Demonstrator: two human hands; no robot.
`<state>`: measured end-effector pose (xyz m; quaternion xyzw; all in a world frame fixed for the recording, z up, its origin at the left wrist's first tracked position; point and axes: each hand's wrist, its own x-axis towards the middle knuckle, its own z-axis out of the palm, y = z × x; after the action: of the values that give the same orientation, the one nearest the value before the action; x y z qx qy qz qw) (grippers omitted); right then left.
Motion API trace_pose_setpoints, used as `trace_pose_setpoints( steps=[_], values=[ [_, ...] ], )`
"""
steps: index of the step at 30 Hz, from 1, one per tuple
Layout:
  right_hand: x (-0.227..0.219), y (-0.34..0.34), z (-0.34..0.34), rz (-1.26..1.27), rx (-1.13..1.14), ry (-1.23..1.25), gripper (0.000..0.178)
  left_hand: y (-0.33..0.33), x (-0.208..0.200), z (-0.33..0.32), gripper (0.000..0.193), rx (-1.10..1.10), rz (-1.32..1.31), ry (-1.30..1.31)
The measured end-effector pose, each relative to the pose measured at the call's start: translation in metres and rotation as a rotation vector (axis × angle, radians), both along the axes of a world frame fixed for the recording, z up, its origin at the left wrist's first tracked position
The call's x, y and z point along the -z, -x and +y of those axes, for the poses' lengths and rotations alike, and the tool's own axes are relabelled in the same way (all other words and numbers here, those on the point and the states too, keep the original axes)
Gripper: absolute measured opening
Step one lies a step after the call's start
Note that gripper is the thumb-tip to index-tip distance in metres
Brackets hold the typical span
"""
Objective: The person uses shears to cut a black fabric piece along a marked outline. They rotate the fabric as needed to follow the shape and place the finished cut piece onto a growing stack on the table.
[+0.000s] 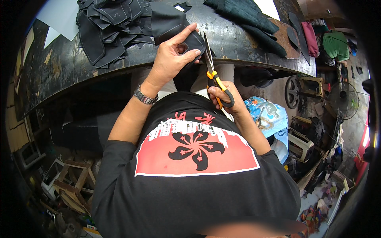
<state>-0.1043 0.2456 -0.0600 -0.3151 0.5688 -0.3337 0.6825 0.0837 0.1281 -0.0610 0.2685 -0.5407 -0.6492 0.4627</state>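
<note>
My left hand [173, 55] pinches the near edge of a black sheet piece [168, 23] with a pale outline drawn on it, which reaches over the table's near edge. In my right hand [230, 95] is a pair of scissors [211, 74] with yellow-and-black handles. Its blades point away from me and stand slightly apart, close to the right edge of the black piece. Whether they touch it I cannot tell. Left of my left hand lies a heap of cut black pieces [113, 27], several marked with pale lines.
The dark, worn table [63, 65] curves across in front of me. Folded dark cloth [254, 23] and a brown board [283, 37] lie to its right. A standing fan [344, 100], a black wheel [293, 92] and a blue patterned cloth [270, 117] are at my right, a wooden stool [75, 186] at my left.
</note>
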Motion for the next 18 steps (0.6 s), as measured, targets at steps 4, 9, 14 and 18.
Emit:
trace_pose_setpoints(
  steps=[4,9,14,18],
  values=[
    [-0.0012,0.0059,0.0012,0.036,-0.048,-0.032,0.028,-0.0051,0.0023,-0.0037,0.061,0.048,-0.051,-0.002],
    [-0.0023,0.0067,0.0033,0.056,-0.093,-0.063,0.028,0.0009,0.0078,-0.002,0.055,-0.065,-0.056,0.002],
    [0.0012,0.0003,0.0028,0.032,-0.044,-0.011,0.032,0.0035,0.0081,-0.0004,0.056,-0.11,-0.063,0.087],
    [0.0015,-0.0015,0.0018,0.008,-0.025,0.001,0.032,0.003,0.0075,0.0011,0.061,-0.112,-0.081,0.115]
  ],
)
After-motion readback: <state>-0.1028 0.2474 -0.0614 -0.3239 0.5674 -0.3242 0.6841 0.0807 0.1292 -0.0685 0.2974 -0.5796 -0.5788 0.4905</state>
